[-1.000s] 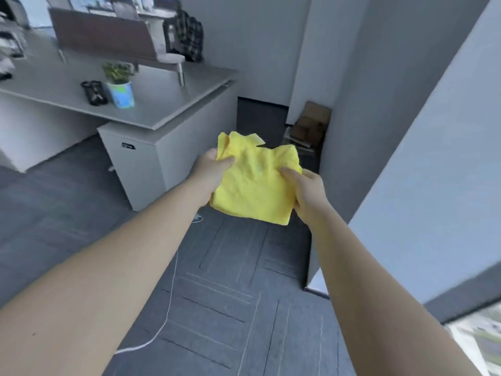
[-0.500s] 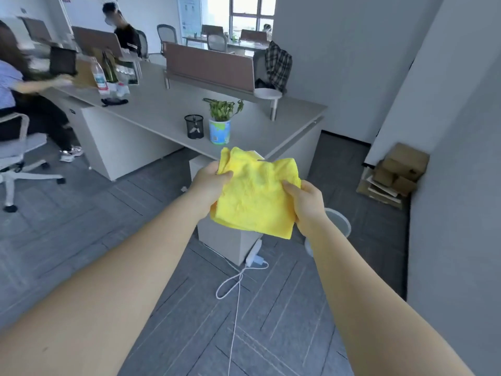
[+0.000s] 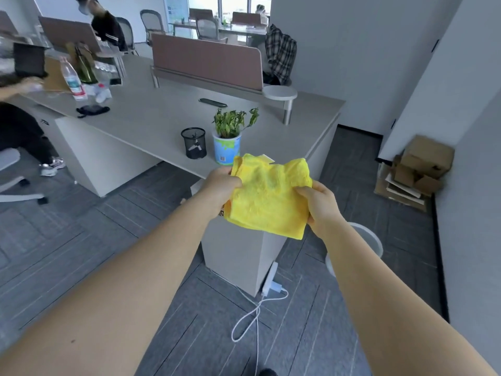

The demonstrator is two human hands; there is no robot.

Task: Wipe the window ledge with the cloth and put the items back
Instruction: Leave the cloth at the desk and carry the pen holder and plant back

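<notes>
A folded yellow cloth (image 3: 268, 195) hangs in the air in front of me, above the near corner of a grey desk (image 3: 151, 115). My left hand (image 3: 221, 189) grips its left edge and my right hand (image 3: 320, 206) grips its right edge. On the desk just beyond the cloth stand a potted plant in a blue and white pot (image 3: 227, 137) and a black mesh pen holder (image 3: 193, 143). No window ledge is in view.
A white bin (image 3: 366, 241) stands on the floor behind my right arm. A power strip with a white cable (image 3: 256, 313) lies by the desk's base. Cardboard boxes (image 3: 417, 169) are stacked by the right wall. People sit at the desk's far left, with bottles (image 3: 72, 81) on it.
My view has swung left, away from the wall, bringing the desk, plant and pen holder closer. Both hands keep the same grip on the cloth.
</notes>
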